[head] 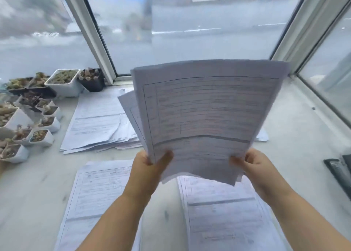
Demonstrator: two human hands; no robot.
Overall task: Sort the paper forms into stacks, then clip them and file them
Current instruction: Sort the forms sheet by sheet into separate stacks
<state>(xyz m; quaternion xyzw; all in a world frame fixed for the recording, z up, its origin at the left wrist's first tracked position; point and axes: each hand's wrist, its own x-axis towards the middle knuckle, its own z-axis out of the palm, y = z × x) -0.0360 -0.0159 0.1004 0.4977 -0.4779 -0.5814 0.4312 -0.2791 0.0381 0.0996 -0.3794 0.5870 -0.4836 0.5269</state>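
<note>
while your left hand and right hand pinch the raised sheaf of forms by its bottom corners, 2 form stacks lie at 6 o'clock.

You've got a sheaf of thin white printed paper forms, matt, slightly curled, w/ black ruled lines. Under it, flat white paper stacks lie on a pale, smooth, faintly mottled stone-look sill. Small white plastic plant pots look smooth, semi-gloss; the black one duller. White window frame is smooth, satin; the glass looks glossy.
</note>
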